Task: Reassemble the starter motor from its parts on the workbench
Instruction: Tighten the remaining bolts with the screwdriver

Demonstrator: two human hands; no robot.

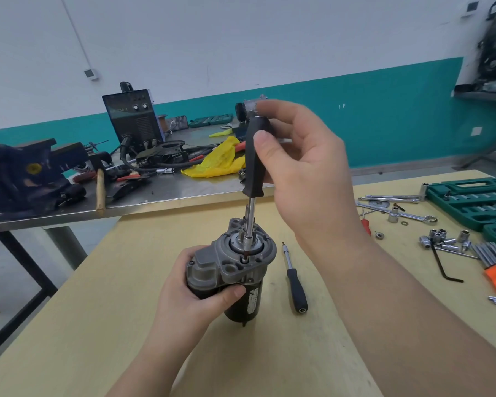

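Observation:
The starter motor (235, 267) stands upright on the wooden workbench (126, 310), grey aluminium nose housing on top and black cylindrical body below. My left hand (189, 293) grips the black body from the left, thumb across the front. My right hand (295, 167) holds the black handle of a socket driver (254, 164) between thumb and fingers. The driver stands nearly vertical, and its socket tip sits on a bolt (245, 255) at the housing's front face. The fingers hide the top of the handle.
A second black-handled driver (295, 285) lies just right of the motor. Loose sockets (441, 239), wrenches, a hex key (444, 265) and green socket cases (470, 202) crowd the bench's right side. A steel table (169, 193) behind holds a vise, a welder and a yellow cloth.

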